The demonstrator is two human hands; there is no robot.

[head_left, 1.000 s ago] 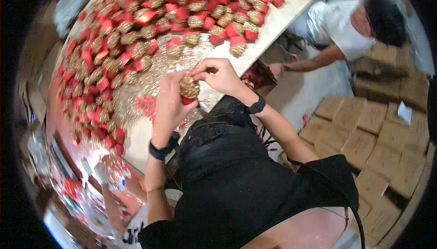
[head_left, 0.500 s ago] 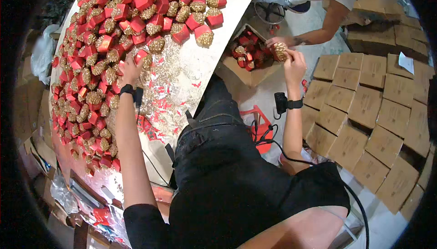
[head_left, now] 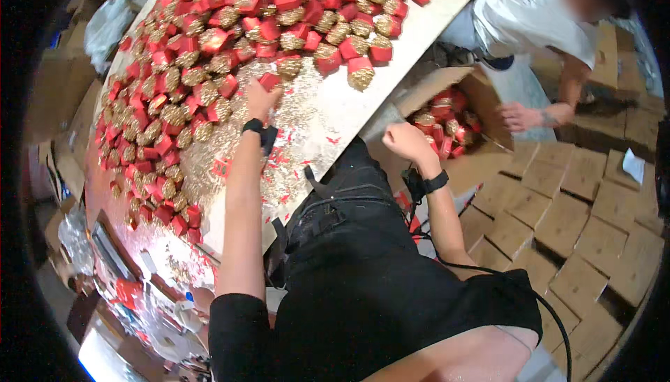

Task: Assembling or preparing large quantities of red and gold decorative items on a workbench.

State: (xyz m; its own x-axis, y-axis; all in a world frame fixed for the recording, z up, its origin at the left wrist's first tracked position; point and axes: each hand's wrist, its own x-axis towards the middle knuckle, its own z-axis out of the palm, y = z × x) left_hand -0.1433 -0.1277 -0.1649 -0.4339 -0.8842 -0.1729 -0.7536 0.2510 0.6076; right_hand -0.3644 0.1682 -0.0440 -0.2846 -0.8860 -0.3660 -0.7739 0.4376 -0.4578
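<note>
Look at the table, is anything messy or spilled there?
Yes. Gold glitter and red scraps are scattered over the bare table near the left hand. The small red and gold boxes lie in a loose heap, some tipped over, not in rows.

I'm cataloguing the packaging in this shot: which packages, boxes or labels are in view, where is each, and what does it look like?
Small boxes: heaped on the table, red with gold glitter tops; left hand on one.
Open carton: beside the table, brown, holding red boxes; right hand near it.
Closed cartons: rows on the floor, right, plain brown.
Paper slip: on one carton, white.
</note>
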